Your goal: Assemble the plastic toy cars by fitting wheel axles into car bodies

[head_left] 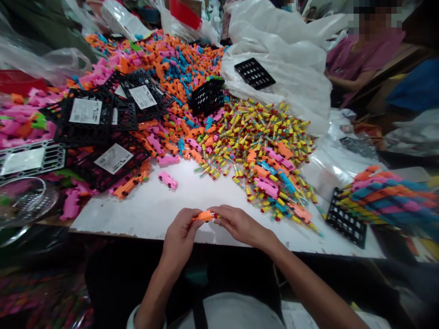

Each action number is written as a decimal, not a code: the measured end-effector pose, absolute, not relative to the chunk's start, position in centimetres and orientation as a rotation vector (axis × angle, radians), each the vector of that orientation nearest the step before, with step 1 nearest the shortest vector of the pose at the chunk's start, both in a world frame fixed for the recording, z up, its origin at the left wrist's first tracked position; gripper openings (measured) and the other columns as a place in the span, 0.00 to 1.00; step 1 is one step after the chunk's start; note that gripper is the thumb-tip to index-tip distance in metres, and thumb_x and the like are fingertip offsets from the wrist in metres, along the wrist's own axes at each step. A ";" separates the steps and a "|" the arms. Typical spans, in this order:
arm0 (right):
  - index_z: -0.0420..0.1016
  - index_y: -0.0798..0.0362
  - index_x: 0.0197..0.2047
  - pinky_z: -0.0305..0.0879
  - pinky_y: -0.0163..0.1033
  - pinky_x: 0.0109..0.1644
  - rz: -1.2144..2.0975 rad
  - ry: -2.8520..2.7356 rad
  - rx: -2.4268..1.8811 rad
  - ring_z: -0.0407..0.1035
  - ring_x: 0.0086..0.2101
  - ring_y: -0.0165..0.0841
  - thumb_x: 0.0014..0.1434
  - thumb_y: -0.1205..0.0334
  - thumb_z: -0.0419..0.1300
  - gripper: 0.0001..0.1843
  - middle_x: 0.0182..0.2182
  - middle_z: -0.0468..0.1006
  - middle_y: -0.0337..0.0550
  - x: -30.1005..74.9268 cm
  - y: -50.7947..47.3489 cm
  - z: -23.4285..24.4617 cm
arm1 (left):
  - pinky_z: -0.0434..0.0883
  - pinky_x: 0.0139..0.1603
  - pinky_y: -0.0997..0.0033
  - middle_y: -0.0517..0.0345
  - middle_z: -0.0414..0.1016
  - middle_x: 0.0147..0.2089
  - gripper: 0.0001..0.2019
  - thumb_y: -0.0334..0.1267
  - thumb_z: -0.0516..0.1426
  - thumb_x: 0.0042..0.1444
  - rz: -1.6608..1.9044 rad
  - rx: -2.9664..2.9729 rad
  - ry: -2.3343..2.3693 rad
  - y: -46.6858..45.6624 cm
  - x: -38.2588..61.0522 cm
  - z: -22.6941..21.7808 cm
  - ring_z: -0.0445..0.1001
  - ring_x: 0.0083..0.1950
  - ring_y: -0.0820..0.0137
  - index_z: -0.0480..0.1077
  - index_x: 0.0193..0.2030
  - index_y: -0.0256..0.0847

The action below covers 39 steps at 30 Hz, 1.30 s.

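My left hand (181, 230) and my right hand (236, 224) meet over the near edge of the white table (147, 210). Together they pinch a small orange toy car (205, 216), one hand at each end. A little red and yellow piece shows at the right end of the car by my right fingertips. A loose pink toy car (168, 179) lies on the table just beyond my hands. To the right spreads a heap of small yellow and red tubes (254, 137) mixed with pink, orange and blue cars.
Black plastic grid trays (103, 119) with white labels pile up at the left. A big mound of orange, blue and pink cars (171, 59) fills the back. White plastic bags (281, 59) sit behind. A filled tray (384, 196) stands at the right. A person in purple (360, 59) sits far right.
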State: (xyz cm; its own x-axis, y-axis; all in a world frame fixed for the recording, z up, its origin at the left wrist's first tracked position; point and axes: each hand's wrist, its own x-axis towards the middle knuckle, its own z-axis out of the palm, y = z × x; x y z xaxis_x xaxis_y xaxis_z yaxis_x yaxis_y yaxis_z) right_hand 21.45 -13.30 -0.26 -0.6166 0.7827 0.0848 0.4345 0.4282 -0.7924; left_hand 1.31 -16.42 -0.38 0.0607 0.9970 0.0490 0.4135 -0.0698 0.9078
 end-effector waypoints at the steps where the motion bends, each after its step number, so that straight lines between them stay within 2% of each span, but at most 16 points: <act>1: 0.70 0.52 0.56 0.68 0.42 0.53 1.101 -2.252 -1.015 0.71 0.47 0.35 0.67 0.62 0.51 0.16 0.49 0.77 0.50 21.5 -13.2 0.0 | 0.69 0.43 0.68 0.57 0.74 0.38 0.09 0.42 0.53 0.60 0.975 1.619 1.426 -16.4 1.2 -0.3 0.72 0.40 0.68 0.72 0.41 0.44; 5: 0.74 0.52 0.48 0.67 0.34 0.42 1.327 -2.342 -0.970 0.71 0.37 0.30 0.66 0.61 0.51 0.13 0.39 0.79 0.42 21.7 -13.0 0.7 | 0.68 0.39 0.69 0.56 0.73 0.36 0.09 0.42 0.53 0.60 0.853 1.763 1.293 -16.0 0.7 0.1 0.71 0.38 0.68 0.73 0.40 0.43; 8: 0.75 0.54 0.41 0.61 0.30 0.31 1.430 -2.410 -1.003 0.64 0.27 0.27 0.66 0.59 0.52 0.12 0.28 0.75 0.37 21.7 -12.9 0.5 | 0.68 0.36 0.69 0.56 0.72 0.34 0.10 0.43 0.53 0.59 0.799 1.791 1.261 -15.9 0.4 0.0 0.70 0.35 0.68 0.73 0.38 0.43; 11: 0.74 0.54 0.38 0.59 0.30 0.30 1.414 -2.444 -0.950 0.62 0.26 0.26 0.66 0.56 0.52 0.13 0.25 0.70 0.35 21.6 -13.1 0.0 | 0.67 0.36 0.69 0.56 0.72 0.33 0.09 0.42 0.54 0.58 0.810 1.729 1.295 -15.9 0.3 -0.3 0.70 0.35 0.68 0.74 0.37 0.43; 13: 0.72 0.52 0.45 0.63 0.32 0.35 1.222 -2.398 -0.975 0.66 0.31 0.29 0.67 0.55 0.50 0.13 0.32 0.73 0.39 21.5 -13.4 -0.4 | 0.67 0.37 0.68 0.57 0.73 0.33 0.09 0.43 0.54 0.57 0.856 1.647 1.337 -15.9 0.4 -0.3 0.71 0.36 0.68 0.74 0.37 0.43; 15: 0.69 0.52 0.50 0.65 0.36 0.40 0.880 -2.359 -1.057 0.68 0.37 0.32 0.67 0.54 0.50 0.15 0.39 0.74 0.45 21.3 -13.7 -0.7 | 0.68 0.37 0.68 0.58 0.73 0.33 0.10 0.43 0.54 0.56 0.911 1.536 1.369 -15.8 0.6 0.0 0.70 0.35 0.69 0.74 0.37 0.43; 17: 0.69 0.53 0.47 0.64 0.38 0.40 0.518 -2.400 -1.083 0.67 0.37 0.35 0.67 0.53 0.50 0.14 0.38 0.74 0.48 21.1 -14.0 -1.1 | 0.68 0.36 0.69 0.59 0.73 0.32 0.10 0.44 0.55 0.55 0.934 1.434 1.385 -15.7 0.8 0.3 0.69 0.32 0.70 0.74 0.37 0.43; 19: 0.70 0.53 0.40 0.61 0.38 0.36 0.254 -2.492 -1.009 0.65 0.33 0.35 0.67 0.55 0.50 0.12 0.32 0.73 0.46 20.9 -14.3 -1.4 | 0.69 0.35 0.69 0.59 0.73 0.32 0.10 0.44 0.56 0.54 0.928 1.374 1.397 -15.7 1.2 0.6 0.68 0.30 0.71 0.74 0.36 0.43; 23: 0.68 0.53 0.35 0.56 0.37 0.32 0.158 -2.547 -0.922 0.62 0.29 0.33 0.68 0.59 0.49 0.13 0.28 0.71 0.42 20.7 -14.8 -2.0 | 0.70 0.34 0.68 0.58 0.73 0.33 0.11 0.44 0.54 0.55 0.820 1.388 1.392 -15.9 1.8 0.4 0.70 0.32 0.70 0.74 0.36 0.42; 25: 0.68 0.53 0.34 0.57 0.37 0.32 0.178 -2.558 -0.964 0.63 0.28 0.32 0.68 0.58 0.48 0.14 0.27 0.71 0.42 21.4 -14.7 -2.0 | 0.72 0.41 0.66 0.56 0.74 0.37 0.12 0.45 0.52 0.58 0.777 1.504 1.368 -15.5 1.8 0.1 0.72 0.37 0.68 0.73 0.38 0.43; 27: 0.70 0.53 0.36 0.60 0.36 0.32 0.117 -2.547 -1.056 0.65 0.30 0.32 0.69 0.58 0.47 0.14 0.29 0.72 0.43 23.1 -13.9 -1.5 | 0.71 0.50 0.62 0.52 0.73 0.46 0.14 0.45 0.50 0.61 0.834 1.669 1.367 -14.3 1.2 -0.2 0.71 0.47 0.65 0.72 0.46 0.43; 29: 0.71 0.52 0.42 0.66 0.39 0.38 -0.034 -2.421 -1.240 0.68 0.35 0.35 0.69 0.59 0.45 0.14 0.33 0.75 0.46 25.8 -12.7 -0.4 | 0.68 0.57 0.58 0.46 0.66 0.56 0.19 0.47 0.51 0.61 0.978 1.790 1.485 -12.2 0.3 -0.3 0.66 0.58 0.61 0.66 0.55 0.43; 32: 0.65 0.55 0.58 0.65 0.53 0.54 -0.302 -2.073 -1.536 0.66 0.50 0.44 0.68 0.59 0.45 0.19 0.49 0.72 0.57 29.5 -10.7 1.8 | 0.60 0.64 0.47 0.35 0.59 0.61 0.25 0.47 0.53 0.60 1.058 1.688 2.024 -8.2 -1.1 -0.4 0.57 0.65 0.51 0.61 0.60 0.34; 34: 0.61 0.59 0.62 0.62 0.58 0.57 -0.359 -1.918 -1.628 0.61 0.56 0.49 0.67 0.57 0.46 0.24 0.55 0.67 0.62 30.2 -10.2 2.8 | 0.57 0.64 0.43 0.29 0.57 0.61 0.33 0.50 0.58 0.56 0.919 1.508 2.328 -6.1 -1.4 -0.4 0.55 0.65 0.44 0.59 0.61 0.28; 36: 0.61 0.57 0.62 0.67 0.53 0.52 -0.225 -1.877 -1.672 0.66 0.51 0.47 0.67 0.54 0.48 0.25 0.52 0.70 0.60 29.1 -10.5 2.8 | 0.60 0.62 0.44 0.28 0.57 0.60 0.38 0.48 0.65 0.49 0.759 1.451 2.444 -5.0 -1.3 -0.5 0.59 0.63 0.42 0.58 0.60 0.26; 39: 0.63 0.55 0.59 0.70 0.43 0.41 0.201 -1.950 -1.645 0.70 0.36 0.38 0.65 0.55 0.50 0.22 0.38 0.74 0.49 25.8 -11.7 1.4 | 0.65 0.58 0.53 0.33 0.62 0.57 0.31 0.38 0.64 0.49 0.666 1.522 2.370 -5.5 -1.1 -0.7 0.65 0.58 0.49 0.60 0.58 0.28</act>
